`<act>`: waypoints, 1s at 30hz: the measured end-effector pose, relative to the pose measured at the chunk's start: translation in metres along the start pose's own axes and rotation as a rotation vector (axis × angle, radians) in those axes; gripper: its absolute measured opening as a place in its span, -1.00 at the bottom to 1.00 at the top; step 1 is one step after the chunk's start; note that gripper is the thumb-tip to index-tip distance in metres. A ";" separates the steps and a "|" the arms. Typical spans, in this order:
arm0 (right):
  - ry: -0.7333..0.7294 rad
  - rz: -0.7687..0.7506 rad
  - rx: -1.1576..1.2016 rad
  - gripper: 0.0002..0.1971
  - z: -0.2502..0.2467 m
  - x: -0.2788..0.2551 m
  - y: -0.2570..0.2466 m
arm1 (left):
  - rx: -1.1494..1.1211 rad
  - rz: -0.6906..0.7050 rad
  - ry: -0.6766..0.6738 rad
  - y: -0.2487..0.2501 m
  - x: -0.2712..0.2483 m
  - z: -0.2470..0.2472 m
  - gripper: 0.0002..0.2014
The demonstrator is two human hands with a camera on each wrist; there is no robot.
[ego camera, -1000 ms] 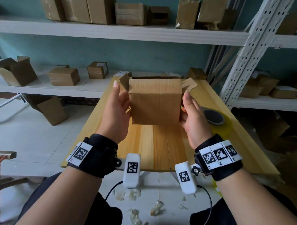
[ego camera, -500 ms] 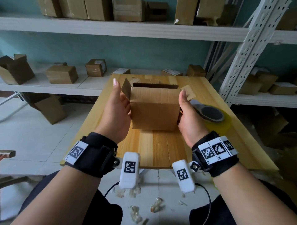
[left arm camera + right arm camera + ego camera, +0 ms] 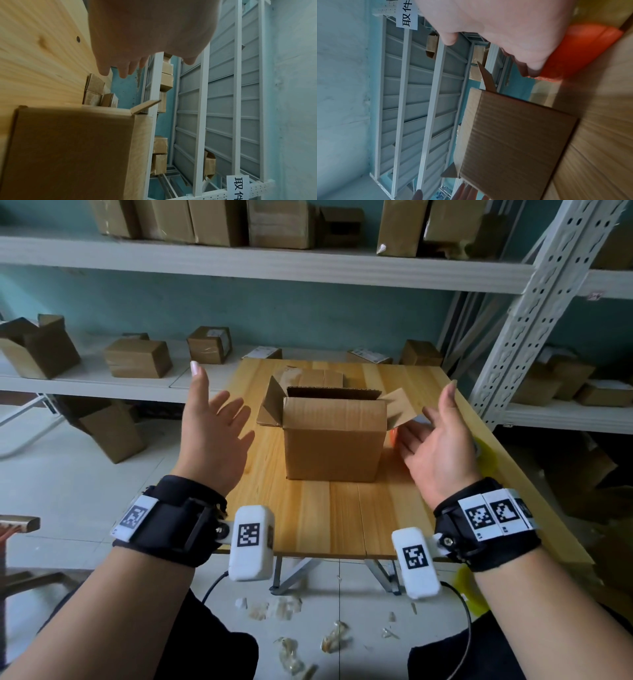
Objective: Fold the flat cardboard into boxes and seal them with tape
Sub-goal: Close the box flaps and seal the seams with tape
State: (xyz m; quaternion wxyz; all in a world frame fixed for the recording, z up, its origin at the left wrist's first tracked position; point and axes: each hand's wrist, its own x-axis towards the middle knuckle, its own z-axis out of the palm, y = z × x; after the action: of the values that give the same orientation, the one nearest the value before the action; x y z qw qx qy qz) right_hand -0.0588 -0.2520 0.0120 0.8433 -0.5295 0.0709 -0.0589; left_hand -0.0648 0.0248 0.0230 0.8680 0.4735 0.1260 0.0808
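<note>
Both hands (image 3: 214, 436) (image 3: 435, 446) have released the box (image 3: 334, 440); shelf sign (image 3: 237, 185) reads 取件

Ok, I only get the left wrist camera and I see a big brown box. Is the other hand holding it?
Observer: No. In the head view the right hand is open beside the box and holds nothing.
Operator: Is the top closed?
Observer: No. The head view shows the top open, with the side flaps sticking out.
Operator: Is there any tape?
Observer: Yes. A yellowish tape roll lies near the right edge of the table, mostly hidden behind the right hand.
</note>
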 end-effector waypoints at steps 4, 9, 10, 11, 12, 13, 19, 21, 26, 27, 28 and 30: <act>-0.015 0.001 0.010 -0.05 -0.005 -0.003 -0.004 | -0.016 0.002 0.005 0.005 0.000 -0.008 -0.05; -0.004 0.007 0.013 -0.07 -0.004 -0.006 -0.007 | -0.026 0.002 -0.002 0.007 0.000 -0.013 -0.03; -0.003 0.010 0.013 -0.07 -0.003 -0.007 -0.007 | -0.023 0.003 -0.002 0.007 0.000 -0.014 -0.03; -0.003 0.013 0.011 -0.07 -0.003 -0.007 -0.007 | -0.021 0.004 -0.004 0.007 0.000 -0.014 -0.04; -0.003 0.014 0.008 -0.06 -0.002 -0.007 -0.006 | -0.020 0.004 -0.007 0.007 0.000 -0.014 -0.04; -0.003 0.014 0.006 -0.06 -0.002 -0.006 -0.006 | -0.020 0.004 -0.008 0.007 0.000 -0.014 -0.05; 0.020 0.006 -0.014 0.02 0.000 -0.003 -0.003 | -0.030 -0.004 -0.010 0.006 0.000 -0.011 -0.08; 0.030 0.005 -0.018 0.05 0.001 -0.003 -0.002 | -0.034 -0.007 -0.011 0.006 0.001 -0.010 -0.09; 0.048 0.009 -0.032 -0.01 0.003 -0.003 -0.001 | -0.015 -0.014 -0.011 0.002 0.003 -0.010 -0.16; 0.050 0.016 -0.040 -0.03 0.003 -0.003 -0.001 | -0.012 -0.018 -0.010 0.001 0.004 -0.009 -0.18; 0.053 0.022 -0.043 -0.05 0.004 -0.004 -0.001 | -0.011 -0.023 -0.006 0.000 0.004 -0.008 -0.21; 0.071 0.031 -0.051 -0.11 0.006 -0.004 -0.001 | 0.010 -0.045 0.022 -0.003 0.003 -0.004 -0.27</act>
State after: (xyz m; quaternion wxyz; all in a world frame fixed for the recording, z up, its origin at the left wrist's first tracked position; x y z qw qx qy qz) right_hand -0.0613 -0.2462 0.0161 0.8274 -0.5472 0.1104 -0.0626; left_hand -0.0628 0.0279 0.0181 0.8658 0.4739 0.1465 0.0658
